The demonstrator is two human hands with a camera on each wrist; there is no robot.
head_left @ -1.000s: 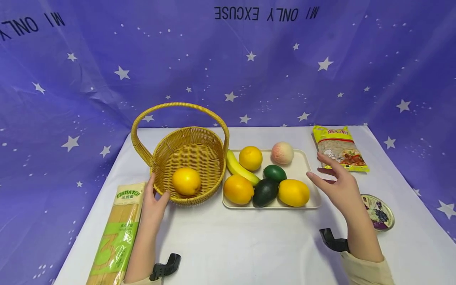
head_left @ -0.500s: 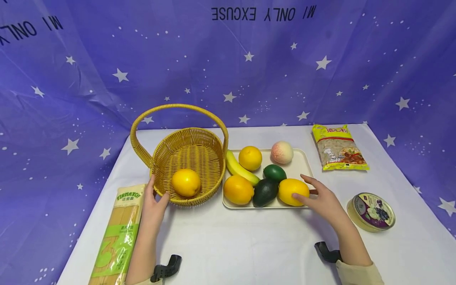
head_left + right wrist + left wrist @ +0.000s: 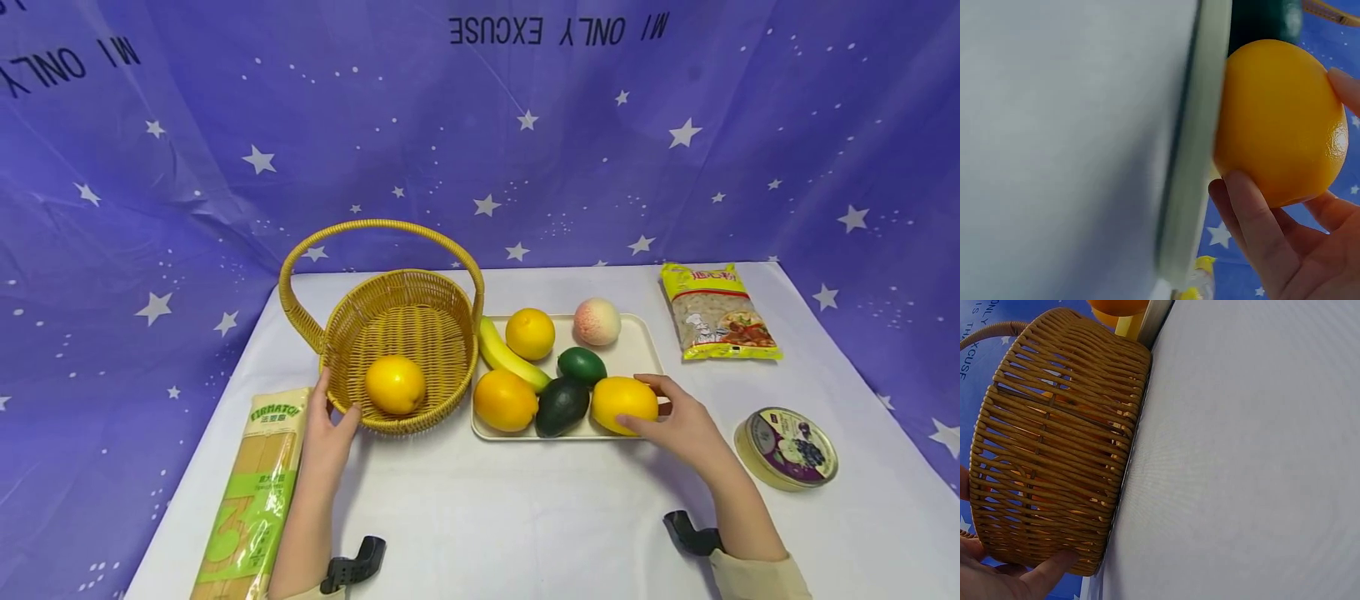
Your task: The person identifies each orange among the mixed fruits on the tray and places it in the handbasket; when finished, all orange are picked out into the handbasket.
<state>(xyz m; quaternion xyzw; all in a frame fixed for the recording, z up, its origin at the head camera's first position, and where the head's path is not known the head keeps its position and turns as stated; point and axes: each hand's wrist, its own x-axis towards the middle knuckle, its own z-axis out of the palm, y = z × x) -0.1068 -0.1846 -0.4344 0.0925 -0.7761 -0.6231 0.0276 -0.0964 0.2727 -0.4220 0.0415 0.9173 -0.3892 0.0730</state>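
My left hand (image 3: pixel 327 433) holds the near left side of a yellow wicker basket (image 3: pixel 442 400). In the left wrist view, its thumb (image 3: pixel 1057 567) lies against the woven wall (image 3: pixel 1054 456). One yellow-orange fruit (image 3: pixel 395 384) lies inside the basket. My right hand (image 3: pixel 686 423) grips a yellow oval fruit (image 3: pixel 621 402) at the near right corner of a cream tray (image 3: pixel 637 350). In the right wrist view, fingers and thumb curve round this fruit (image 3: pixel 1282 119). Whether it is lifted off the tray, I cannot tell.
On the tray are a banana (image 3: pixel 506 357), an orange (image 3: pixel 530 333), a peach (image 3: pixel 597 322), a dark green avocado (image 3: pixel 562 407), a small green fruit (image 3: pixel 582 365) and an orange-yellow fruit (image 3: pixel 505 401). A spaghetti pack (image 3: pixel 251 492), a pasta bag (image 3: pixel 720 312) and a round tin (image 3: pixel 787 448) stand around.
From above the tray's right side, my right hand has come down and left onto the yellow oval fruit and now grips it. My left hand has stayed at the basket.
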